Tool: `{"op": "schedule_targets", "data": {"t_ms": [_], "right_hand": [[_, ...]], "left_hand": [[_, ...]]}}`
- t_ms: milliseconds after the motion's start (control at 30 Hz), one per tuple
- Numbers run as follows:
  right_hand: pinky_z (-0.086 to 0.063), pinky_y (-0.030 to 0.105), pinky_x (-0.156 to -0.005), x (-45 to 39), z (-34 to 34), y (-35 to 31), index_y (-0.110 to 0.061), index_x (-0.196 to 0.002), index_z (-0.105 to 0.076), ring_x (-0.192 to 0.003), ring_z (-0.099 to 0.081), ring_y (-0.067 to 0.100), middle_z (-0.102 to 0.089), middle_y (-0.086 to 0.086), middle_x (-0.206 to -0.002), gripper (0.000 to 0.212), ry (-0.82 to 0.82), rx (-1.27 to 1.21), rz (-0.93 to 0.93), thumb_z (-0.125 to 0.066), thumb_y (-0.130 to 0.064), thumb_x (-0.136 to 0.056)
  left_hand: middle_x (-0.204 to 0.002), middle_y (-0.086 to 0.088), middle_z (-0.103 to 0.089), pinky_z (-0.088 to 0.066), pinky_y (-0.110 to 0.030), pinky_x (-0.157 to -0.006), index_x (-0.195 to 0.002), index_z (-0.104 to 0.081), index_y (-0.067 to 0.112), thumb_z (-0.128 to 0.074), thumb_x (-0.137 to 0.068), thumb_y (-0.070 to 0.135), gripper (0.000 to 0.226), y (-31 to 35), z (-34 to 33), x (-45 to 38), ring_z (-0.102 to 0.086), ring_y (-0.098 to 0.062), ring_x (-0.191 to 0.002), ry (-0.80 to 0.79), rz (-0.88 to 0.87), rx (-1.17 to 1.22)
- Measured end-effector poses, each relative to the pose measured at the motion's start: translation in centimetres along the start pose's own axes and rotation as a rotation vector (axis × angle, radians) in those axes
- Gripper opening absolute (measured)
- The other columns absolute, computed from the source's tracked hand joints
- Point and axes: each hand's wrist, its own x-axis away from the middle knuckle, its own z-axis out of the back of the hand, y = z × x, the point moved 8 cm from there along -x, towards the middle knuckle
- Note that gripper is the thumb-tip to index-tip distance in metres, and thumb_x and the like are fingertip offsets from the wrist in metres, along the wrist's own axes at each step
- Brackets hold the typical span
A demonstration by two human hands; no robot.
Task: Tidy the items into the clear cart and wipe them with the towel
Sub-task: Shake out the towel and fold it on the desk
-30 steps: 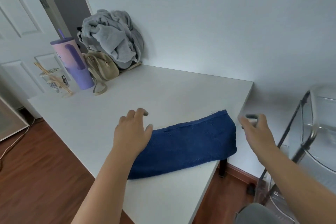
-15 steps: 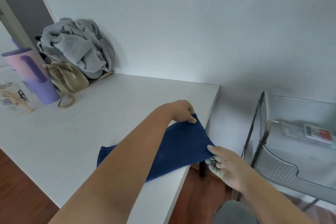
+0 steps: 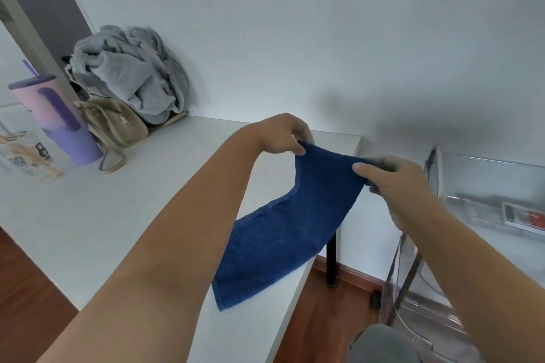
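A dark blue towel is half lifted off the white table; its near end still lies on the tabletop by the right edge. My left hand pinches the towel's upper left corner. My right hand pinches the upper right corner, so the top edge hangs stretched between them. The clear cart stands to the right of the table, and a red and white flat item lies blurred on its top shelf.
At the table's back left sit a purple and pink tumbler, a beige bag, a heap of grey cloth and a clear cup with sticks. A black table leg stands over the wooden floor. My knee shows at the bottom.
My left hand moved from the towel's left end to its right corner. My right hand took the other corner, and both raised that end off the table. The view swung right toward the cart.
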Motion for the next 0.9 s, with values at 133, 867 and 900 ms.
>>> {"op": "schedule_targets", "data": {"t_ms": [133, 867, 900], "right_hand": [[-0.051, 0.013, -0.058, 2.8, -4.6, -2.4, -0.03, -0.082, -0.076, -0.072, -0.068, 0.0, -0.074, -0.014, -0.076, 0.021, -0.159, 0.195, 0.183, -0.068, -0.01, -0.08], [-0.043, 0.037, -0.07, 18.0, -18.7, 1.3, -0.014, -0.101, -0.074, -0.077, -0.055, 0.022, -0.061, 0.003, -0.086, 0.019, -0.562, 0.771, 0.72, -0.064, -0.021, -0.087], [-0.042, 0.035, -0.072, 18.2, -18.8, 1.5, -0.013, -0.103, -0.074, -0.079, -0.055, 0.022, -0.06, 0.003, -0.087, 0.022, -0.588, 0.783, 0.712, -0.062, -0.023, -0.089]], "left_hand": [[-0.089, 0.015, -0.072, -0.048, -0.024, -0.078, -0.085, -0.073, 0.026, -0.075, -0.079, 0.009, 0.017, -2.6, 1.2, 3.9, -0.065, -0.007, -0.094, 0.04, 0.038, -0.075], [-0.096, 0.011, -0.068, -0.05, -0.024, -0.082, -0.075, -0.074, 0.025, -0.061, -0.079, -0.01, 0.038, -12.8, -2.6, 20.2, -0.062, -0.008, -0.092, 0.312, 0.147, -0.158], [-0.099, 0.011, -0.068, -0.048, -0.02, -0.078, -0.074, -0.073, 0.027, -0.057, -0.078, -0.012, 0.042, -13.0, -2.8, 20.4, -0.062, -0.009, -0.095, 0.302, 0.165, -0.165]]}}
